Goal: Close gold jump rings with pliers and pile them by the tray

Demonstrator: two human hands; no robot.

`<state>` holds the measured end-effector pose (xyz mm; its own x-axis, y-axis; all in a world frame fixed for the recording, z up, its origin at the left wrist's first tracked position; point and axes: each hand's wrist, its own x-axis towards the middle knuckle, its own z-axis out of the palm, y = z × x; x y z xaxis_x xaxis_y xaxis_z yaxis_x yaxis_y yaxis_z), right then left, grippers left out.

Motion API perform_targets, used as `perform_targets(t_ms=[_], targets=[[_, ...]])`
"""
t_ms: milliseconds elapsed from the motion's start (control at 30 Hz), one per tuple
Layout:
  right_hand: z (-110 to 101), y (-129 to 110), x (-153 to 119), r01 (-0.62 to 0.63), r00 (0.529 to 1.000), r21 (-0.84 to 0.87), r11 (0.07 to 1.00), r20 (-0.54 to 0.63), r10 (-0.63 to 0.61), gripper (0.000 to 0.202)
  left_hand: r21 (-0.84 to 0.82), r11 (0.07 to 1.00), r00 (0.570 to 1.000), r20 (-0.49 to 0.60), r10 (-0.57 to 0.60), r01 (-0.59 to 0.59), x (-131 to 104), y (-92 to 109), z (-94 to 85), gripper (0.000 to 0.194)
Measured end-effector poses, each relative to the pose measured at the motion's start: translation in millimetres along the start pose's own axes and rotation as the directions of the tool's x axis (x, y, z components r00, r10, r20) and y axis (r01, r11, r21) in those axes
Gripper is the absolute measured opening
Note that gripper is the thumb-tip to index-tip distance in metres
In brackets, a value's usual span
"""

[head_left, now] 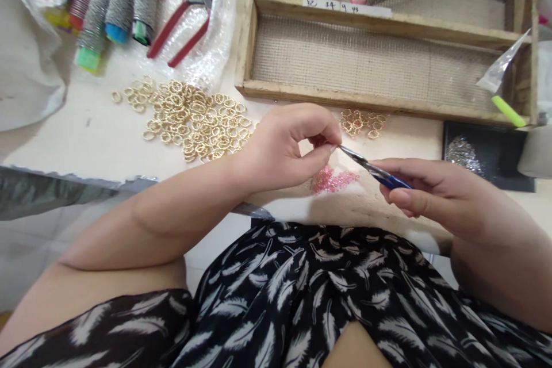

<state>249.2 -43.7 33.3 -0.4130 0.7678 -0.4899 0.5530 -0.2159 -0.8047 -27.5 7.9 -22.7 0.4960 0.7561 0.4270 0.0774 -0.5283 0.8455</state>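
My left hand [293,146] is closed in a pinch at the centre, and whatever lies between thumb and forefinger is too small to make out. My right hand [425,187] is wrapped round blue-handled pliers [379,172], whose tips reach the left fingertips. Below the pliers' jaws lies a small pile of pink beads [332,179]. Just beyond my hands rests a small group of gold rings [362,122], some with pink on them. A larger heap of gold rings [198,118] spreads to the left of my left hand.
A wooden tray with mesh [345,95] stands at the back, holding wire-wrapped tubes. Red-handled pliers [190,29] lie on bubble wrap, beside several wrapped rolls [123,0]. A black tray [491,169] with small silver pieces is at the right.
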Motion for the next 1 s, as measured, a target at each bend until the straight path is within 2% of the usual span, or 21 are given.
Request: perform_targets(t_ms=[100, 200, 333, 433, 500, 533, 633, 700, 733, 800, 933, 1000], targets=[[0, 0, 1, -0.021, 0.999, 0.024, 0.999, 0.025, 0.02, 0.053, 0.045, 0.999, 1.0, 0.0, 0.025, -0.025, 0, 0, 0.2, 0.017], [0, -2, 3, -0.015, 0.999, 0.04, 0.999, 0.031, 0.014, 0.051, 0.097, 0.994, 0.999, 0.009, -0.042, 0.041, -1, 2, 1.5, 0.016], [0, -8, 2, -0.078, 0.996, 0.115, 0.99, 0.058, 0.072, 0.038, 0.086, 0.996, 1.0, 0.012, -0.002, 0.001, -1, 2, 0.1, 0.013], [3, -15, -3, -0.148, 0.988, 0.185, 0.972, 0.069, 0.137, 0.029, 0.092, 0.993, 0.994, 0.074, -0.081, 0.074, 1, 2, -4.1, 0.012], [6, -18, -5, -0.158, 0.987, 0.217, 0.963, 0.035, 0.154, 0.026, 0.132, 0.988, 0.99, 0.112, -0.092, 0.077, 1, 3, -6.5, 0.013], [7, -19, -5, -0.158, 0.987, 0.23, 0.96, 0.078, 0.144, 0.028, 0.153, 0.987, 0.991, 0.119, -0.069, 0.05, 1, 3, -7.2, 0.013], [7, -18, -3, -0.154, 0.987, 0.244, 0.957, 0.09, 0.136, 0.029, 0.225, 0.974, 0.993, 0.117, -0.033, 0.006, 0, 5, -6.7, 0.012], [5, -13, 0, -0.142, 0.987, 0.233, 0.962, 0.103, 0.121, 0.031, 0.277, 0.96, 0.991, 0.113, -0.07, 0.036, -1, 6, -5.5, 0.01], [4, -10, 2, -0.134, 0.98, 0.226, 0.965, 0.172, 0.096, 0.034, 0.291, 0.955, 0.989, 0.115, -0.093, 0.056, -1, 7, -5.0, 0.01], [2, -3, 4, -0.109, 0.985, 0.236, 0.966, 0.156, 0.073, 0.038, 0.264, 0.962, 0.988, 0.118, -0.104, 0.069, -1, 7, -4.8, 0.01], [0, 3, 5, -0.123, 0.981, 0.267, 0.956, 0.176, 0.077, 0.039, 0.085, 0.996, 0.996, 0.089, 0.009, -0.016, 0, 1, -7.3, 0.014], [1, 1, 6, -0.127, 0.981, 0.29, 0.948, 0.18, 0.077, 0.038, 0.056, 0.997, 0.996, 0.078, 0.053, -0.057, 1, -3, -8.5, 0.016]])
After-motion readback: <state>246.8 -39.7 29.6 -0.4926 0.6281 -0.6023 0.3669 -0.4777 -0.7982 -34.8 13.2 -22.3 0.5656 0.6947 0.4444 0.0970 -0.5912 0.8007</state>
